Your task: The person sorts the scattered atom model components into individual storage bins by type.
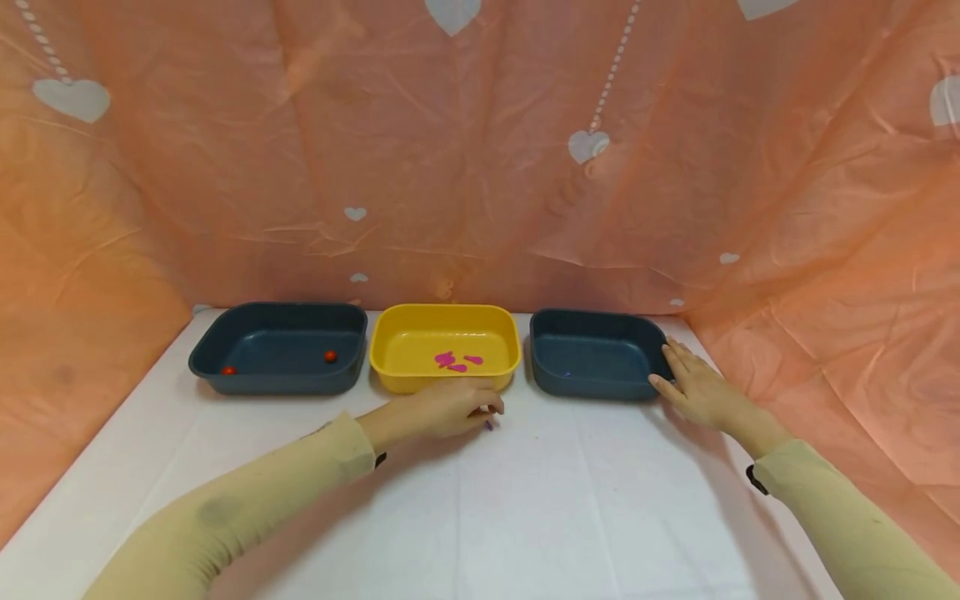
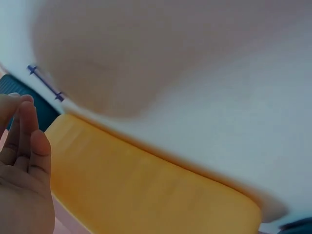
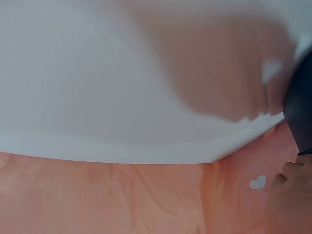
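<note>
My left hand hovers just in front of the yellow tub, its fingers loosely bent and holding nothing. Below its fingertips, a small purple rod with flared ends lies on the white table; a gap shows between rod and fingers in the left wrist view. Several pink pieces lie inside the yellow tub. My right hand rests against the right end of a dark blue tub, fingers extended along its rim. A tiny blue-purple piece is in that tub, too small to identify.
Another dark blue tub stands at the left, with two small red balls, one a red ball near its right side. All the tubs line the back of the white table. Orange sheeting with hearts hangs behind and at both sides.
</note>
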The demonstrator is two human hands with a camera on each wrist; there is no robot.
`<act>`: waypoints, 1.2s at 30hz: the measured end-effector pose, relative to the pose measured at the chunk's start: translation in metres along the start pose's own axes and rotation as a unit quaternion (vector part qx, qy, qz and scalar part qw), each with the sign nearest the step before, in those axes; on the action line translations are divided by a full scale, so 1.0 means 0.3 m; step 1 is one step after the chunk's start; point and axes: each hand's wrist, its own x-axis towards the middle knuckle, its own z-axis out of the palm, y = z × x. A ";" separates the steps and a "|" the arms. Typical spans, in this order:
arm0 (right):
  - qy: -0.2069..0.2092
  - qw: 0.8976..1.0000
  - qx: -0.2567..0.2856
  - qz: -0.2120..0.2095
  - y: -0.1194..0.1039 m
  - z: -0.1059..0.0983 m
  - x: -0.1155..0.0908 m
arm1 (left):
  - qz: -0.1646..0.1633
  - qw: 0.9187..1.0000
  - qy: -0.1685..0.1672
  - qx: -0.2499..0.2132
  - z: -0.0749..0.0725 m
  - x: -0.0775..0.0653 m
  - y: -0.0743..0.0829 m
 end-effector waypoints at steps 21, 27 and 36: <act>-0.007 1.000 -0.004 0.006 -0.002 -0.003 0.002 | 0.039 0.992 0.023 0.116 0.037 -0.030 -0.032; -0.011 1.000 -0.003 0.008 -0.015 -0.007 0.001 | 0.036 0.993 0.019 0.113 0.037 -0.032 -0.030; -0.006 1.000 -0.008 0.007 -0.010 -0.003 0.001 | 0.035 0.993 0.018 0.114 0.040 -0.028 -0.033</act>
